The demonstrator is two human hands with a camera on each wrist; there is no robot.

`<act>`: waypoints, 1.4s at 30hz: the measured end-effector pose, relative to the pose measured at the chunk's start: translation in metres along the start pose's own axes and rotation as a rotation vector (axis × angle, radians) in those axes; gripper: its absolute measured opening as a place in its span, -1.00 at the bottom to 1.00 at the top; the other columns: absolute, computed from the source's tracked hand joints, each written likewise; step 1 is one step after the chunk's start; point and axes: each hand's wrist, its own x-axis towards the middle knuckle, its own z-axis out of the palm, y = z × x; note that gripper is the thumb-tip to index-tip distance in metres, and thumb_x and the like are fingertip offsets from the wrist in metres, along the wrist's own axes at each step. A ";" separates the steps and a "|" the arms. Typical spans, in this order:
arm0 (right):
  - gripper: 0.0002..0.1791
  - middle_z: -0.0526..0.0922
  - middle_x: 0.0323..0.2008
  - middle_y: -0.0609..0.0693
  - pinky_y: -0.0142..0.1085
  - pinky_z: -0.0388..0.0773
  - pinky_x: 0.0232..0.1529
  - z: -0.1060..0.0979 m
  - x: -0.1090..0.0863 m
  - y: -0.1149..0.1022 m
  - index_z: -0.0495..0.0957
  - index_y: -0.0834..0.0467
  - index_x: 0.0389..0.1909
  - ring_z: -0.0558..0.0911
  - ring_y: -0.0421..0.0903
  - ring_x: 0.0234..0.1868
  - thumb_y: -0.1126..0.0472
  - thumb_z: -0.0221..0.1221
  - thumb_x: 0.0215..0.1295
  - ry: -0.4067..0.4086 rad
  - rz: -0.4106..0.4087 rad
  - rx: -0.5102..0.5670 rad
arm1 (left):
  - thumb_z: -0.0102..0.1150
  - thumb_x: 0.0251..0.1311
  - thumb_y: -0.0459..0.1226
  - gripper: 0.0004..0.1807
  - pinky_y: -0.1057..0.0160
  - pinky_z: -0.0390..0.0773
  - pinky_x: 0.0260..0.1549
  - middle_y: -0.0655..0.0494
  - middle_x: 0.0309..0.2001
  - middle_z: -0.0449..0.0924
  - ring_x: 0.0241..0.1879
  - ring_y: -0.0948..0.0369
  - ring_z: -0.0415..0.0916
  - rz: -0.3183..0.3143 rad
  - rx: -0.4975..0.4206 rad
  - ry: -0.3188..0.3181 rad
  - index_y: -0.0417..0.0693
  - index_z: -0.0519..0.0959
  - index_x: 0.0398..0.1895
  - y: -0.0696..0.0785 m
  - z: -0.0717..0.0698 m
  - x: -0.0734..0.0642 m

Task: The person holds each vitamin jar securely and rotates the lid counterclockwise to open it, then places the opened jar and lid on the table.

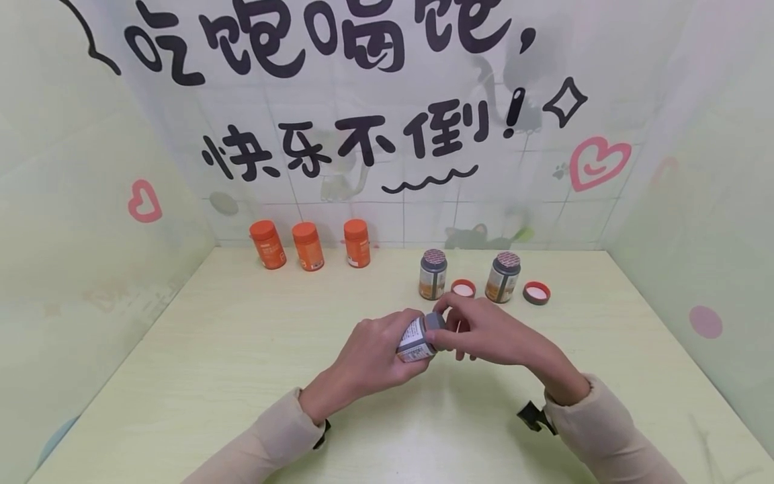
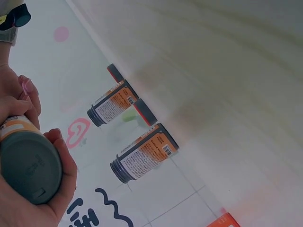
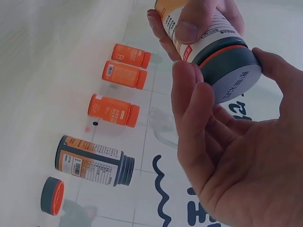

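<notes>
A dark grey supplement bottle point(image 1: 414, 344) with a white and orange label is held tilted above the table, its grey cap point(image 3: 232, 78) on its neck. My left hand point(image 1: 371, 353) grips the bottle's body, and the left wrist view looks at its round grey base point(image 2: 31, 165). Thumb and fingers of my right hand point(image 1: 492, 333) pinch the cap from opposite sides. Just beyond the hands, two similar bottles point(image 1: 433, 279) point(image 1: 503, 279) stand upright without caps, patterned seals over their mouths. Their loose caps, one point(image 1: 463, 288) between them and another point(image 1: 537, 292) at the right, lie red-rimmed inside up.
Three orange bottles point(image 1: 269, 250) point(image 1: 310, 252) point(image 1: 358, 249) with lids on stand along the back left of the pale wooden table point(image 1: 242, 349). Printed white walls point(image 1: 338, 175) enclose the table at the back and both sides.
</notes>
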 end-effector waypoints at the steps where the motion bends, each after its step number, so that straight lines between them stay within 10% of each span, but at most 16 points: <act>1: -0.58 0.70 -0.32 -0.01 -0.18 0.67 -0.43 0.000 0.000 0.000 0.47 0.04 0.08 0.72 -0.05 -0.45 -0.11 0.27 0.39 0.001 -0.006 -0.004 | 0.47 0.10 -0.03 -0.41 0.47 0.54 -0.42 0.13 -0.12 0.74 -0.33 0.32 0.64 -0.001 -0.001 -0.001 -0.02 0.53 0.17 0.000 0.000 0.000; 42: -0.56 0.69 -0.08 -0.04 -0.24 0.68 -0.31 -0.005 -0.007 -0.002 0.47 -0.01 0.20 0.71 -0.17 -0.34 -0.10 0.24 0.44 0.037 -0.095 -0.053 | 0.49 0.09 -0.04 -0.43 0.47 0.53 -0.44 0.18 -0.17 0.73 -0.36 0.34 0.63 0.016 -0.005 0.000 0.01 0.53 0.13 0.000 0.000 0.000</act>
